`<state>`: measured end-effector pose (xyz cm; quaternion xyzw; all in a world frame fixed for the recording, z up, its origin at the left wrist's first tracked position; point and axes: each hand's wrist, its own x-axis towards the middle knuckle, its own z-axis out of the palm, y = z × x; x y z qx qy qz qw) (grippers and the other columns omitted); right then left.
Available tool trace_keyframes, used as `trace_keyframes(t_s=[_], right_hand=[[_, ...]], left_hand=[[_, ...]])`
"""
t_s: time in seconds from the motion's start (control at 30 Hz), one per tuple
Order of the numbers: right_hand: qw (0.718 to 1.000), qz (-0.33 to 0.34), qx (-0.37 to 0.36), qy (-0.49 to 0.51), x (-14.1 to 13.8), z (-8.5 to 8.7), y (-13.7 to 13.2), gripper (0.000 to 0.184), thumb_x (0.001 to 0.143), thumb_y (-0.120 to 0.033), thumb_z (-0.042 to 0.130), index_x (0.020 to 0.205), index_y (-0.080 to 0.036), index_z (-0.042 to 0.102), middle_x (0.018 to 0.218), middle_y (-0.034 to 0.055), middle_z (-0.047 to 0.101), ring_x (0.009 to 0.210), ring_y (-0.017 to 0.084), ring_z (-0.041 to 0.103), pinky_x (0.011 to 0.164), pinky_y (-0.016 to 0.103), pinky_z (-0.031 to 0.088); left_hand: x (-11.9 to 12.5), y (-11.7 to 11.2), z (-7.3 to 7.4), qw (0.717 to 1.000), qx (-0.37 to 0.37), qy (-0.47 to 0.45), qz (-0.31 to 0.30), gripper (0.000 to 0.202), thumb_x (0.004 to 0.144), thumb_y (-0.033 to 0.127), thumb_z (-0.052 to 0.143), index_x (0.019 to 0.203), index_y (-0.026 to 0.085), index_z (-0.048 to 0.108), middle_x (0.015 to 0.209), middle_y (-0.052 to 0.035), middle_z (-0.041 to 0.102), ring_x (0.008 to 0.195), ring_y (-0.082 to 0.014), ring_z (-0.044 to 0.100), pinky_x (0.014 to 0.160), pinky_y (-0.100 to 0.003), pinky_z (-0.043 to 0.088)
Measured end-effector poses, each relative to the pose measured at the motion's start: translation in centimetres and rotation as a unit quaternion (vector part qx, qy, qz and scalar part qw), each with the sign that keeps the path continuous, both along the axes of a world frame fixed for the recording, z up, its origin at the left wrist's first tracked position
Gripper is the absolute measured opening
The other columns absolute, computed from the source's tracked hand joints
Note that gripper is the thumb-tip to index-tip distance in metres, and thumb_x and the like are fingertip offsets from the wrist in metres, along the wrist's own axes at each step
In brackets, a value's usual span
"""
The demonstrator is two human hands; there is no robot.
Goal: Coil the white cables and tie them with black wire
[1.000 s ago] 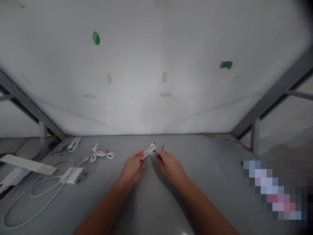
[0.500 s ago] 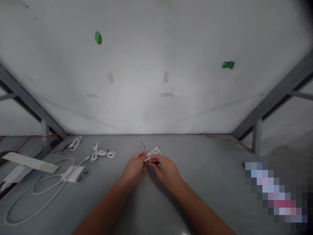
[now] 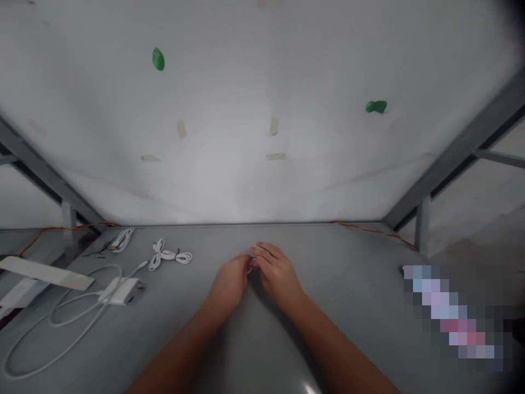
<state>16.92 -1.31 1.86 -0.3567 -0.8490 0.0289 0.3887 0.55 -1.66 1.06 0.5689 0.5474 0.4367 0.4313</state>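
Note:
My left hand (image 3: pixel 230 282) is closed around a bundled white cable (image 3: pixel 250 266); only a small bit of it shows between the hands, the rest is hidden by the fingers. My right hand (image 3: pixel 279 279) meets it from the other side. Its thumb and forefinger pinch at a thin black twist tie (image 3: pixel 253 258) beside the cable, while the other fingers stretch out above. Both hands are held just over the grey table (image 3: pixel 348 295), near its middle.
Left on the table lie white cables tied with black ties (image 3: pixel 170 256), a coiled white cable (image 3: pixel 123 239) by loose black ties, and a white power adapter (image 3: pixel 121 291) with a long looped cord. A pale flat strip (image 3: pixel 49 272) lies farther left. A blurred-out item (image 3: pixel 447 312) sits right.
My right hand has turned and lifted its fingers over the bundle, coming closer to my left hand. The cable's looped end and the upright black tie, visible before, are now covered. The view shifted slightly.

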Motion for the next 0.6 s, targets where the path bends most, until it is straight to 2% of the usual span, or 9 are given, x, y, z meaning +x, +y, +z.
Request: trace_keyframes(t_s=[0.1, 0.17, 0.3, 0.43, 0.6], right_hand=[[0.998, -0.038, -0.027, -0.043, -0.2, -0.5, 0.1, 0.029, 0.094, -0.002, 0.048, 0.088, -0.019, 0.07, 0.09, 0.0113, 0.076, 0.095, 0.025, 0.068, 0.089, 0.039, 0.054], [0.995, -0.058, -0.058, -0.049, -0.3, -0.8, 0.2, 0.028, 0.094, -0.001, 0.047, 0.088, -0.018, 0.068, 0.084, 0.0098, 0.073, 0.085, 0.023, 0.067, 0.079, 0.033, 0.052], [0.992, -0.077, -0.102, -0.01, -0.7, -1.1, 0.2, 0.024, 0.094, -0.002, 0.048, 0.087, -0.019, 0.064, 0.087, 0.0094, 0.071, 0.085, 0.022, 0.064, 0.077, 0.031, 0.048], [0.987, -0.1, -0.122, 0.027, -1.0, -1.2, 0.3, 0.023, 0.094, -0.006, 0.045, 0.086, -0.021, 0.06, 0.086, 0.0088, 0.068, 0.086, 0.023, 0.062, 0.077, 0.032, 0.047], [0.981, -0.132, -0.135, 0.052, -0.9, -1.4, 0.6, 0.019, 0.094, -0.01, 0.046, 0.085, -0.023, 0.057, 0.088, 0.0082, 0.067, 0.087, 0.023, 0.063, 0.08, 0.032, 0.048]], left_hand=[[-0.1, 0.0, -0.2, 0.985, 0.08, 0.142, -0.048, 0.021, 0.091, 0.015, 0.055, 0.082, 0.021, 0.073, 0.085, -0.0105, 0.072, 0.078, -0.0241, 0.061, 0.081, -0.034, 0.044], [-0.2, 0.0, -0.2, 0.978, 0.091, 0.179, -0.053, 0.023, 0.094, 0.018, 0.052, 0.087, 0.022, 0.073, 0.088, -0.0099, 0.073, 0.082, -0.0244, 0.064, 0.084, -0.034, 0.046], [-0.2, 0.0, 0.3, 0.977, 0.09, 0.187, -0.043, 0.028, 0.098, 0.021, 0.048, 0.093, 0.021, 0.075, 0.096, -0.0107, 0.074, 0.092, -0.0249, 0.067, 0.09, -0.035, 0.047], [0.1, -0.2, 0.8, 0.977, 0.098, 0.186, -0.03, 0.029, 0.099, 0.019, 0.047, 0.097, 0.021, 0.075, 0.098, -0.0103, 0.074, 0.093, -0.0243, 0.068, 0.09, -0.035, 0.048], [0.3, -0.6, 0.8, 0.968, 0.139, 0.197, -0.064, 0.033, 0.102, 0.019, 0.041, 0.115, 0.02, 0.071, 0.111, -0.0125, 0.07, 0.105, -0.0247, 0.066, 0.098, -0.038, 0.048]])
